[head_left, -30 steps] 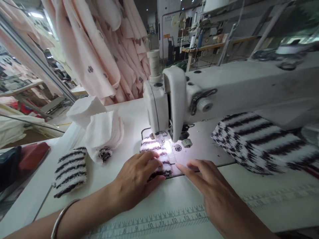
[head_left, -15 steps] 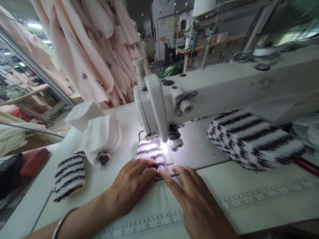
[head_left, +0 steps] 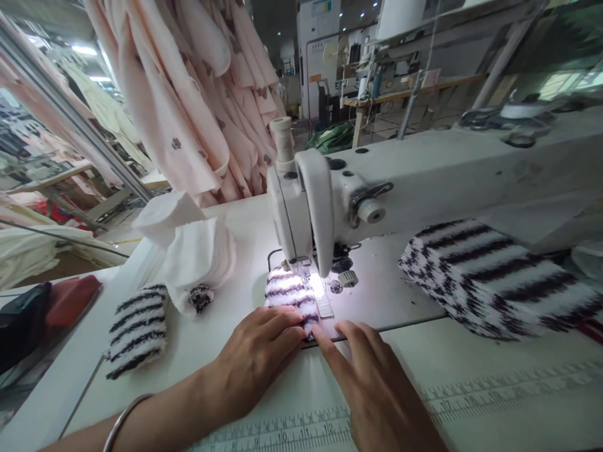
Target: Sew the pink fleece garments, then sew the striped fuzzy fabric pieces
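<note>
A small black-and-white striped fleece piece (head_left: pixel 288 290) lies under the needle area of a white sewing machine (head_left: pixel 301 220), lit by its lamp. My left hand (head_left: pixel 264 342) is on the near left part of this piece, with thumb and fingertips closed in on its edge. Some of the fabric is hidden beneath those fingers. At the piece's near right corner, the index fingertip of my right hand (head_left: pixel 372 370) touches the edge. The other right fingers are spread over the machine bed's front, holding nothing.
On the right stands a thick stack of striped fleece pieces (head_left: pixel 494 270). To the left are a striped piece (head_left: pixel 139 329) and folded white pieces (head_left: pixel 200 257). A printed ruler (head_left: pixel 301 433) runs along the table's front. Pink fabric (head_left: pixel 188 94) hangs behind.
The whole scene sits slightly further right and lower as the camera view shifts. Both hands keep nearly the same place on the striped piece.
</note>
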{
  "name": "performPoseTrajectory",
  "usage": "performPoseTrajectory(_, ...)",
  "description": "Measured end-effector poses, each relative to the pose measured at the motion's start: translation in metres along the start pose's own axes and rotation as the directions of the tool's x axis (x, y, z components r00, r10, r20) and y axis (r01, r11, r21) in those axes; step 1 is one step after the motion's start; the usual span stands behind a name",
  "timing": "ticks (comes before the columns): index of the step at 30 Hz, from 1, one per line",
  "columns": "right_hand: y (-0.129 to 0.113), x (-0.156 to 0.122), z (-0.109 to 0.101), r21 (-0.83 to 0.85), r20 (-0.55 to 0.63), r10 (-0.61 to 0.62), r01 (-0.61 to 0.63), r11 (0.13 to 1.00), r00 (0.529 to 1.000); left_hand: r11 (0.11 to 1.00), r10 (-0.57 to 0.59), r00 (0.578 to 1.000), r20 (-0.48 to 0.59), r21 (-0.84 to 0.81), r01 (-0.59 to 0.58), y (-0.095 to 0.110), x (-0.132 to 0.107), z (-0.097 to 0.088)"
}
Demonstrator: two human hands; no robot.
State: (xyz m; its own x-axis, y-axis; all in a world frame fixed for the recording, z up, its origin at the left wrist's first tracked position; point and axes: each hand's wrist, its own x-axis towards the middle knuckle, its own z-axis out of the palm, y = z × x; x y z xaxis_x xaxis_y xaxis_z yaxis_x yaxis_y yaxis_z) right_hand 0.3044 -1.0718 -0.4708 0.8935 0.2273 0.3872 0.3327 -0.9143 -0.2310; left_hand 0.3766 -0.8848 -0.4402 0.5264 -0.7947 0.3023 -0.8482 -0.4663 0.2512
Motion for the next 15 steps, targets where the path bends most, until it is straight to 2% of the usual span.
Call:
performPoseTrajectory(3, 0.004, 0.001, 0.005, -0.082, -0.008, -0.048, 0.047, 0.996, 0.999, 0.999, -0.002, 1.0, -0.013, 0.032, 0.002, 0.003, 0.002, 0.002)
performPoseTrajectory(6, 0.007, 0.009, 0.006, -0.15, -0.041, -0.07, 0.063, 0.987, 0.997, 0.999, -0.003, 1.0, 0.017, 0.053, 0.002, 0.001, 0.004, 0.003)
performPoseTrajectory(11, 0.007, 0.034, 0.001, -0.187, -0.04, -0.074, 0.065, 0.98, 0.996, 0.996, -0.023, 0.999, 0.05, 0.087, 0.018, -0.01, 0.011, 0.002)
performPoseTrajectory(15, 0.011, 0.048, 0.006, -0.187, -0.041, -0.093, 0.084, 0.979, 0.995, 0.996, -0.029, 0.997, 0.068, 0.09, 0.023, -0.024, 0.017, 0.002)
